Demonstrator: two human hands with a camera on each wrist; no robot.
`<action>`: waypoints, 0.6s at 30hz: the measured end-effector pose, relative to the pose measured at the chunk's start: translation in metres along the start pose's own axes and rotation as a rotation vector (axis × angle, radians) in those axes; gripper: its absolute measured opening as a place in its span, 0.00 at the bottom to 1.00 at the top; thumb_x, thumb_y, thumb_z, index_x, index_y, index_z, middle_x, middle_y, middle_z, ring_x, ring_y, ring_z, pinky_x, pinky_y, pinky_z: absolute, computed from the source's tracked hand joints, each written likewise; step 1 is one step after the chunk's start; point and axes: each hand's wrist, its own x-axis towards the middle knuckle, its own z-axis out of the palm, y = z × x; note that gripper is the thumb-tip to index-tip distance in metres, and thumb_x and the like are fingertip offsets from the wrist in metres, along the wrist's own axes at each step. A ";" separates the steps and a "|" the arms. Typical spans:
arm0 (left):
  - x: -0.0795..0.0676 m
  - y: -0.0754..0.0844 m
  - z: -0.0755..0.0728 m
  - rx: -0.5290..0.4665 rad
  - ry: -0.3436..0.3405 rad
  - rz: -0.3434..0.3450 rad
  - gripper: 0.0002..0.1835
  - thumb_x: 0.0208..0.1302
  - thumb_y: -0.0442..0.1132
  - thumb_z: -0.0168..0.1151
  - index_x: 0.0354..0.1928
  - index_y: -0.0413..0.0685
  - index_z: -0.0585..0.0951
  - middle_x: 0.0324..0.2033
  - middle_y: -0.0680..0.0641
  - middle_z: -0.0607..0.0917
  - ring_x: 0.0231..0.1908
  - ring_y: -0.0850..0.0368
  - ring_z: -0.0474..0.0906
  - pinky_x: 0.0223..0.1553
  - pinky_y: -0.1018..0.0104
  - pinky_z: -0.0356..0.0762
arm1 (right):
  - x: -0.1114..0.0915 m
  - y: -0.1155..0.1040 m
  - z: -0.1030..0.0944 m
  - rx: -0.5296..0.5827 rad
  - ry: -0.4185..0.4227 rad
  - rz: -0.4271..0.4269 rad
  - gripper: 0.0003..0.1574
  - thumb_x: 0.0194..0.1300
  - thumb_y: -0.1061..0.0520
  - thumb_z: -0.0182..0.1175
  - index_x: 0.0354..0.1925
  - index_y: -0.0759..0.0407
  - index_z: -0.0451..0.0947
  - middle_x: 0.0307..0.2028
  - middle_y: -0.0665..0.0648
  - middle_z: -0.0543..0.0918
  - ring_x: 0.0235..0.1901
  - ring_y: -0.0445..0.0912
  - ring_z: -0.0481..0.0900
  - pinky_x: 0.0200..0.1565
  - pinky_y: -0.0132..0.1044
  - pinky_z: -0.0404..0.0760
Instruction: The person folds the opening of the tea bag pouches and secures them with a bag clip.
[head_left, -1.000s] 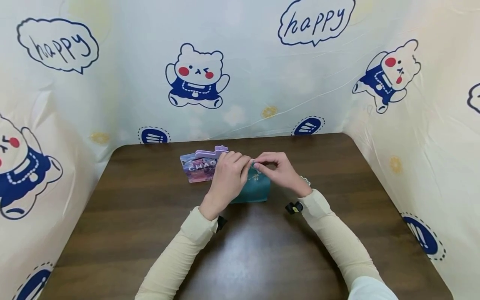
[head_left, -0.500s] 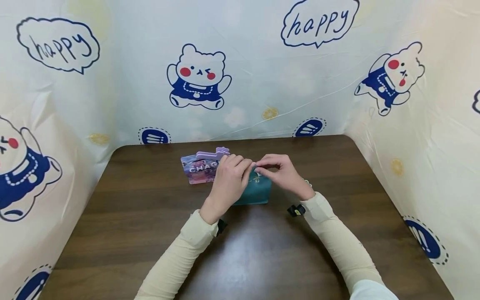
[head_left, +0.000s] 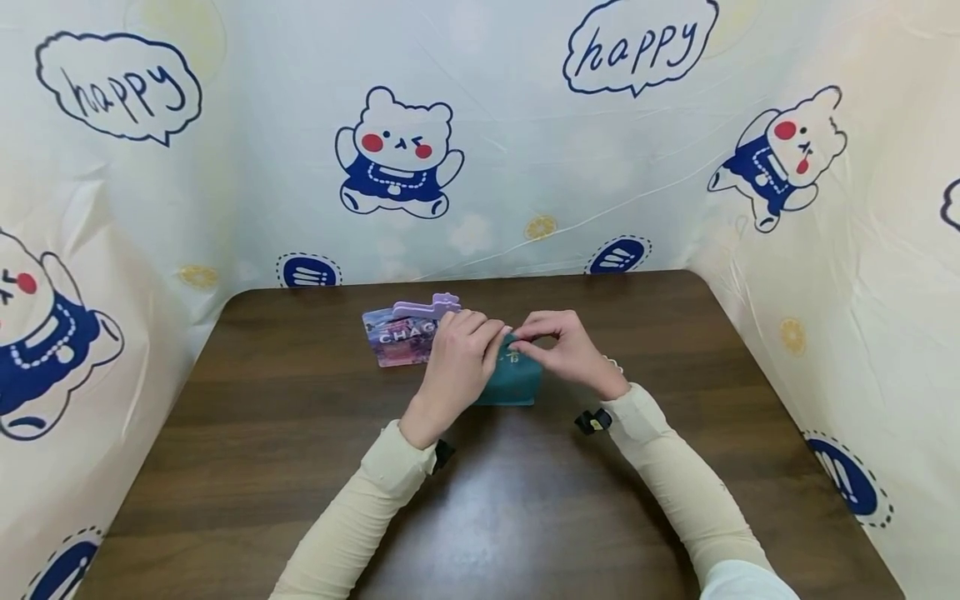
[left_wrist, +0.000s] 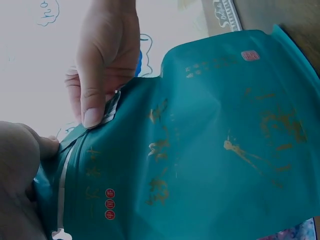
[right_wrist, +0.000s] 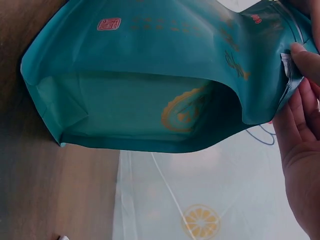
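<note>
A teal stand-up pouch (head_left: 512,383) with gold lettering stands on the table between the two hands. My left hand (head_left: 461,358) grips its top edge from the left and covers much of the front. From the other side my right hand (head_left: 558,342) pinches the top edge near its right corner between thumb and fingers. In the left wrist view a zip strip (left_wrist: 65,185) runs along the pouch's top, and a small whitish torn bit (left_wrist: 112,107) shows by the right thumb. The right wrist view looks onto the pouch's folded bottom (right_wrist: 130,110).
Left of the teal pouch stands a purple-pink printed pouch (head_left: 401,337) with a lilac sealing clip (head_left: 423,309) across its top. The left hand overlaps it in the head view. A patterned curtain (head_left: 495,150) encloses the brown table (head_left: 300,467) at the back and sides.
The right thumb and fingers have shifted slightly down at the pouch's top right corner. The pouch's lower edge has moved a little. My left hand keeps its grip in place.
</note>
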 end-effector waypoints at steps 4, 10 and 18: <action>0.002 0.002 0.000 0.010 -0.002 0.007 0.07 0.63 0.41 0.61 0.37 0.47 0.84 0.28 0.51 0.81 0.31 0.57 0.70 0.36 0.64 0.62 | -0.001 0.003 -0.004 0.044 -0.017 0.061 0.10 0.50 0.73 0.66 0.34 0.69 0.84 0.30 0.61 0.83 0.27 0.45 0.79 0.30 0.37 0.80; 0.003 0.008 -0.001 0.035 0.011 0.026 0.07 0.61 0.40 0.63 0.38 0.45 0.84 0.27 0.50 0.80 0.30 0.56 0.70 0.34 0.65 0.61 | -0.003 0.010 -0.008 0.090 -0.021 0.121 0.08 0.50 0.71 0.67 0.33 0.67 0.84 0.30 0.60 0.84 0.28 0.45 0.81 0.33 0.48 0.81; 0.003 0.009 0.002 0.053 0.020 0.022 0.07 0.63 0.40 0.61 0.38 0.46 0.84 0.27 0.50 0.80 0.29 0.56 0.68 0.33 0.64 0.60 | -0.005 0.014 -0.007 0.066 -0.013 0.059 0.09 0.51 0.73 0.65 0.34 0.69 0.84 0.29 0.62 0.84 0.25 0.46 0.77 0.26 0.38 0.76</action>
